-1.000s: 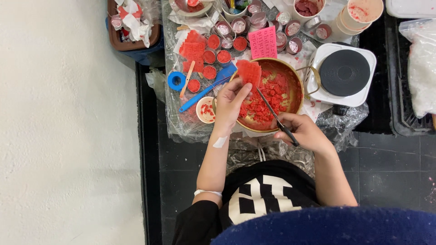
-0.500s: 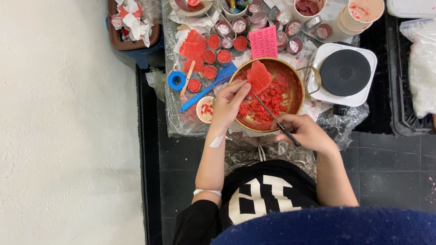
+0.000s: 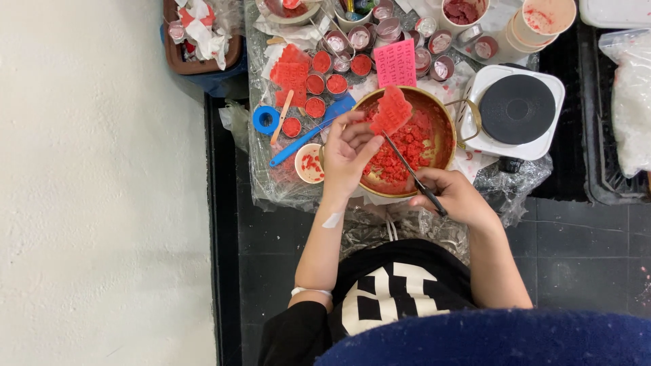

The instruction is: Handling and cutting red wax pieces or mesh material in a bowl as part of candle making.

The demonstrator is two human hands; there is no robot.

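The left hand [image 3: 349,152] pinches a flat, waffle-textured red wax sheet [image 3: 390,110] between thumb and fingers [image 3: 355,134], holding it up over the round brass-coloured metal bowl [image 3: 444,139]. The bowl stands in the middle of the plastic-covered tabletop [image 3: 271,183] and is partly filled with small red wax chunks [image 3: 400,152].

The right hand [image 3: 456,196] is clenched around the dark handles of a pair of thin metal scissors [image 3: 413,175]; the blades slant up and to the left, their tips reaching the lower edge of the red sheet. Whether the blades are parted or together is too fine to tell.

Left of the bowl lie a long blue plastic spatula [image 3: 308,132], a small white cup holding red bits [image 3: 309,163], a blue roll of tape [image 3: 266,119] and a pale wooden stick [image 3: 283,116]. Farther off stand several small round tins of red wax [image 3: 315,85] beside a pink perforated card [image 3: 395,62]. Just right of the bowl sits a white single-burner hotplate with a black round top [image 3: 517,108]. At the far left a brown tray with crumpled paper [image 3: 200,37] rests at the tabletop's corner.
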